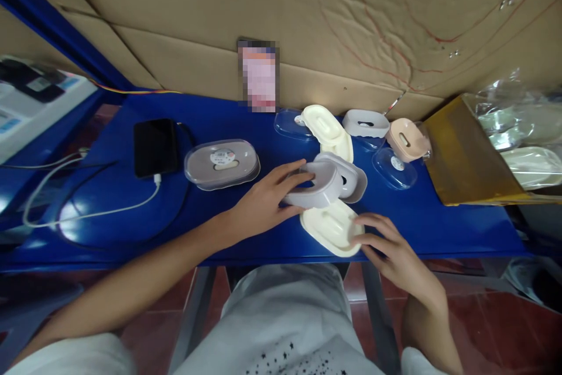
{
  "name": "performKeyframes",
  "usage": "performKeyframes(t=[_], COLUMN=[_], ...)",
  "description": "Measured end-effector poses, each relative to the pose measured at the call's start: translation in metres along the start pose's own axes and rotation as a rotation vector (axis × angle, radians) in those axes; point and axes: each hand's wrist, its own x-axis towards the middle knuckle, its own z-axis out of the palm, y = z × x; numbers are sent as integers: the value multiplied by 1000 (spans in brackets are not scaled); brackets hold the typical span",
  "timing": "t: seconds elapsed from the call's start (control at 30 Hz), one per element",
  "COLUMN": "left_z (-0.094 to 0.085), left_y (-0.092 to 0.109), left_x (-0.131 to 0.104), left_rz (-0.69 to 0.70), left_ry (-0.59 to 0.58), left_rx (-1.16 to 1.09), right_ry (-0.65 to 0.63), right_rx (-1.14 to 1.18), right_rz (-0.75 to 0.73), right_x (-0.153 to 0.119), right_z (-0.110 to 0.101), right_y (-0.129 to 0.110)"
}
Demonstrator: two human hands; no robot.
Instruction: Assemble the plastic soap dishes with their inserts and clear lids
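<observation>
With fingers wrapped over its left end, my left hand (267,193) grips a pale grey oval plastic tray (325,191) that has a slot in it. Behind that piece lies another grey slotted tray (353,182). My right hand (390,249) pinches the right edge of a cream oval dish (329,226) near the table's front edge. Part of the cream dish is hidden under the grey tray. To the left of my left hand sits a closed grey oval box (222,164) with a clear lid and a round sticker.
Cream pieces (327,123), a grey tray (366,122), a peach tray (408,140) and clear lids (395,169) lie at the back. A yellow-brown box (474,152) of plastic-wrapped pieces bounds the right. A black device (155,147) with a white cable stands left; cardboard (184,53) lines the back.
</observation>
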Motion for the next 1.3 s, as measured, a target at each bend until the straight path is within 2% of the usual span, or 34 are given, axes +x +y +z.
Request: performKeyframes(t=[0.1, 0.23, 0.37, 0.47, 0.57, 0.73, 0.83, 0.97, 1.17, 1.3], left_z=[0, 2, 10, 14, 15, 11, 5, -1, -3, -1], left_y=[0, 1, 6, 5, -3, -12, -11, -11, -17, -11], left_x=[-2, -3, -3, -4, -4, -3, -2, -2, -2, -2], left_rz=[60, 113, 170, 219, 239, 214, 177, 156, 160, 199], left_ry=[23, 23, -88, -120, -135, -193, -257, -309, -289, -295], left_rx=[76, 195, 305, 313, 247, 69, -21, -30, 21, 168], right_ry=[-10, 150, 192, 293, 372, 177, 203, 303, 247, 221], right_rx=[-29, -197, -376, -433, -364, -120, -122, -150, -218, -259], right_rz=[-64, 13, 144, 250, 226, -27, -35, -27, -70, -110], right_x=[28, 56, 64, 58, 47, 37, 36, 38, 39, 39], right_z=[7, 8, 11, 13, 18, 41, 61, 74, 69, 65], right_y=[-2, 14, 40, 47, 32, -19, -36, -39, -40, -42])
